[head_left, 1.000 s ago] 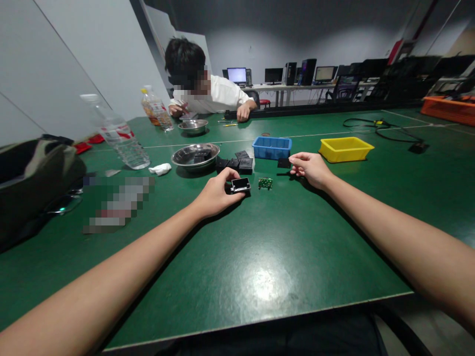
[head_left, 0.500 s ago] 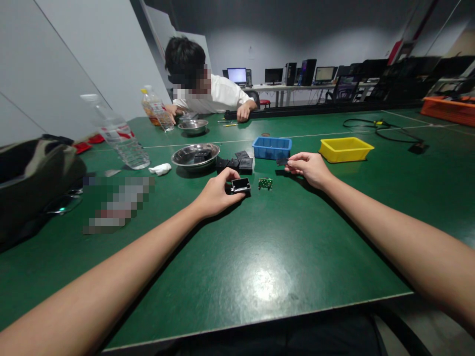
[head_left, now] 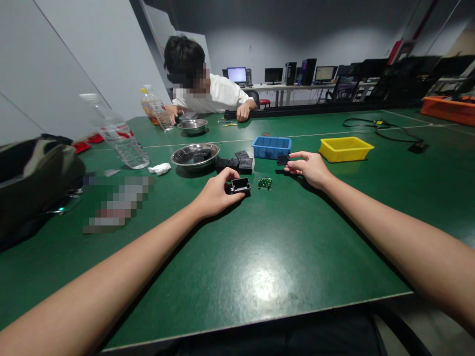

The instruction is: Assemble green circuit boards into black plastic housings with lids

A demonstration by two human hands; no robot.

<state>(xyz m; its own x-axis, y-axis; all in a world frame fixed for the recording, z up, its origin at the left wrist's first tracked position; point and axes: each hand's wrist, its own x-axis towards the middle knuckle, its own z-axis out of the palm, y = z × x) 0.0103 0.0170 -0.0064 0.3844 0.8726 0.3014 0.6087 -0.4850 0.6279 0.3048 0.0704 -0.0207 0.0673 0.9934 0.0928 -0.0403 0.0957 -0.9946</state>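
Observation:
My left hand (head_left: 218,194) grips a small black box-shaped housing (head_left: 241,185) with a pale rim, its top side facing up, just above or on the green table. In my right hand (head_left: 309,169) a thin black rectangular cover (head_left: 282,160) is pinched between thumb and fingers, in front of the blue bin. Between the two hands a small green circuit board (head_left: 264,183) lies on the table. Behind my left hand several black housings (head_left: 245,165) stand in a group, next to a metal bowl (head_left: 178,159) with black parts inside.
A blue divided bin (head_left: 272,147) and a yellow bin (head_left: 346,150) stand behind my right hand. Plastic bottles (head_left: 124,146), crumpled tissue (head_left: 160,169) and a bag (head_left: 33,183) are on the left. Across the table (head_left: 237,277) sits another person (head_left: 222,94). A black cable (head_left: 395,133) lies far right.
The black cover in my right hand has tilted, so more of its flat face shows. My left hand and the housing stay in place.

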